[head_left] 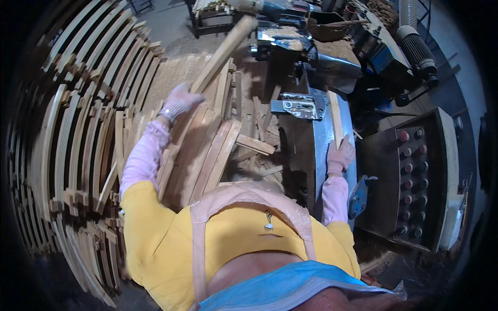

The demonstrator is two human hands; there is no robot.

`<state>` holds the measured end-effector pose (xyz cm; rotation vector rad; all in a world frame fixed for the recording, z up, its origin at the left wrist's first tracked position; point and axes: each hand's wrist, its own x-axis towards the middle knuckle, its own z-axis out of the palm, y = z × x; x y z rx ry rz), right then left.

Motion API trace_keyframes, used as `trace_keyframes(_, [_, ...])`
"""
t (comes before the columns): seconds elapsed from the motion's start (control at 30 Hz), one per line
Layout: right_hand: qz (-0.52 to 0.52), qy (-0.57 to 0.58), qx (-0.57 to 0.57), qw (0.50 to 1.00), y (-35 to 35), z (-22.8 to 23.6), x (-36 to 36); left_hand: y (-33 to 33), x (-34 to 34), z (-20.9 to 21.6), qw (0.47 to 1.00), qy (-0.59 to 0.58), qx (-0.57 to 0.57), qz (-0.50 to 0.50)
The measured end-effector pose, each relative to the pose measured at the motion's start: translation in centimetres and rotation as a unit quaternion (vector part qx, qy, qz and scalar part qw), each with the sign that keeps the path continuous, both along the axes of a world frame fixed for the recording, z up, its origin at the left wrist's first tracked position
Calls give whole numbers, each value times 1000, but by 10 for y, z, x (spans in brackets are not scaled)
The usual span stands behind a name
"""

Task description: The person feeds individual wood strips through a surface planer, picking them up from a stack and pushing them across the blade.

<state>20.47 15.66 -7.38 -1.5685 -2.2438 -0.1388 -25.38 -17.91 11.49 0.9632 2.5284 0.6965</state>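
Observation:
My left hand (pixel 181 101), in a pale glove, is closed round the near end of a thick wooden strip (pixel 223 54). That strip slants up and away to the right, above other lumber. On the right, a thinner wooden strip (pixel 335 116) lies lengthwise on the metal bed (pixel 321 150) of a woodworking machine. My right hand (pixel 340 155) is closed on its near end, the fingertips pointing forward along the wood. Beside that strip's far part sits a bolted metal guide block (pixel 300 105). Part of the right fingers' grip is hidden from above.
Tall stacks of wooden strips (pixel 78 150) fill the left side. More boards (pixel 215 150) lie between my arms, with offcuts (pixel 254 147) beside them. At the right stands a control box (pixel 415 181) with rows of buttons. A motor (pixel 417 52) and sawdust-covered machinery (pixel 334 57) are farther back.

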Motion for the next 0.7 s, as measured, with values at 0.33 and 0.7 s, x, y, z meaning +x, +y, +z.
trace_keyframes(0.33, [250, 214, -411, 850, -154, 91, -16, 176, 231, -125, 650, -651, 390, 21])
trace_keyframes(0.7, [-11, -87, -240, 967, -216, -2, 255, 103, 344, -232, 909, -348, -23, -229])
